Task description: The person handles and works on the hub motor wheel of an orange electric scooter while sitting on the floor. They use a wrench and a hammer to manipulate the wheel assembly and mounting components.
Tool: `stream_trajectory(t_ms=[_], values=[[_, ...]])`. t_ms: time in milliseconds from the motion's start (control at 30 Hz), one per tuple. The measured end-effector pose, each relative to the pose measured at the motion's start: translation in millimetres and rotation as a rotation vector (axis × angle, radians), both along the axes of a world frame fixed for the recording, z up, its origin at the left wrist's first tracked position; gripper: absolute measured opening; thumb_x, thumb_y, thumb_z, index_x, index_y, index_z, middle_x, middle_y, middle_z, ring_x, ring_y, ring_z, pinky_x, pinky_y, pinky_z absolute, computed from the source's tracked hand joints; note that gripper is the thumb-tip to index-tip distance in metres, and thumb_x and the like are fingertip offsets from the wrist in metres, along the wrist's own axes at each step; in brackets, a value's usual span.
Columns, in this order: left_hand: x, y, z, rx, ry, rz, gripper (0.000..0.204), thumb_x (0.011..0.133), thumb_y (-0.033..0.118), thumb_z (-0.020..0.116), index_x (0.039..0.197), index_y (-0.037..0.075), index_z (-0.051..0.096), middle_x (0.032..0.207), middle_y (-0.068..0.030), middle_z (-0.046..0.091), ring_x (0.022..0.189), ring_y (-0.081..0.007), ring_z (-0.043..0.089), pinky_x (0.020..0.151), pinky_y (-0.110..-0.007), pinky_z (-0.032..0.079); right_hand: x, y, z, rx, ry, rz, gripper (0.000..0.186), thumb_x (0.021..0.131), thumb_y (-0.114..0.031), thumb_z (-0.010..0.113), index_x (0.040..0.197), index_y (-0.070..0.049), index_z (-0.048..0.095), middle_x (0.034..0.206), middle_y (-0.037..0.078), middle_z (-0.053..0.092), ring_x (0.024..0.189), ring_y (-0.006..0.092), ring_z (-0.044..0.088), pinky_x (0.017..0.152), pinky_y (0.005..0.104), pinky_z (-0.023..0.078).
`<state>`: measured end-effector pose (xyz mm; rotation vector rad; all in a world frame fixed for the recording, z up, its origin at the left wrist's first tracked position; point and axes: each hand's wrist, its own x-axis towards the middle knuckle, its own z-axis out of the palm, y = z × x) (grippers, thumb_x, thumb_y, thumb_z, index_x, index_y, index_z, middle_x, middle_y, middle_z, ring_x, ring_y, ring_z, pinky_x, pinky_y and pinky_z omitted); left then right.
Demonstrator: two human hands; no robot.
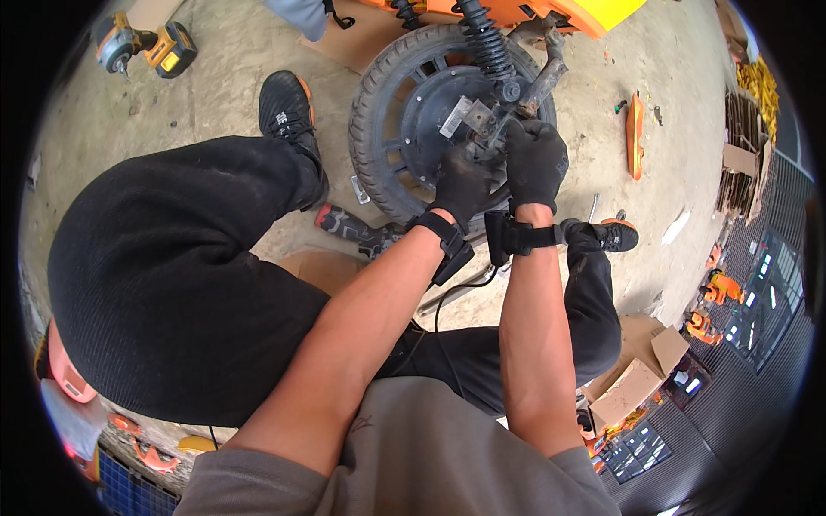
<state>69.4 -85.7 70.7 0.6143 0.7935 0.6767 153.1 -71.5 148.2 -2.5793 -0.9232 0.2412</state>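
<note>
A wheel [379,129] with a black tyre and a dark hub motor [422,116] stands in front of me, under an orange vehicle body [516,7]. A black coil-spring shock absorber [488,47] runs down to a metal bracket [489,125] near the hub's centre. My left hand [465,185], in a black glove, is curled at the hub's lower side, just below the bracket. Beside it my right hand [535,163], also gloved, is closed against the bracket's right side, below a rusty metal arm [544,82]. What the fingers of either hand grip is hidden.
A red-and-black power tool [357,230] lies below the wheel, by my left forearm. An orange cordless impact wrench [146,47] rests at the upper left. An orange plastic panel [635,138] lies to the right, and an open cardboard box [632,378] is at the lower right.
</note>
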Motion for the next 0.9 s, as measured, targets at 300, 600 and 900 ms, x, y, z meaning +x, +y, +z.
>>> stream_trajectory(t_ms=[300,600,900], values=[[-2,-1,1,0.035,0.022,0.059,0.019,0.076,-0.003,0.055,0.093,-0.002,0.063,0.088,-0.0113,0.067,0.077,-0.0182,0.063,0.071,-0.031,0.049,-7,6,12,-0.083,0.036,-0.034,0.027,0.074,-0.026,0.065,0.079,0.0,0.069,0.069,0.017,0.066,0.068,0.03,0.065,0.066,0.0358,0.049],[-1,-2,-5,0.023,0.007,0.013,0.023,0.077,-0.005,0.056,0.098,-0.002,0.063,0.094,-0.0089,0.067,0.083,-0.0157,0.062,0.074,-0.031,0.05,-4,3,2,0.013,-0.021,0.019,0.028,0.074,-0.025,0.065,0.079,0.002,0.068,0.067,0.018,0.065,0.067,0.029,0.065,0.065,0.0361,0.049],[-7,3,13,-0.072,-0.029,-0.015,0.023,0.076,-0.007,0.051,0.094,-0.001,0.062,0.09,-0.0087,0.066,0.08,-0.0169,0.061,0.073,-0.032,0.05,-3,2,4,-0.051,-0.046,0.02,0.026,0.074,-0.025,0.063,0.076,0.001,0.068,0.068,0.018,0.065,0.067,0.0312,0.065,0.064,0.0373,0.049]])
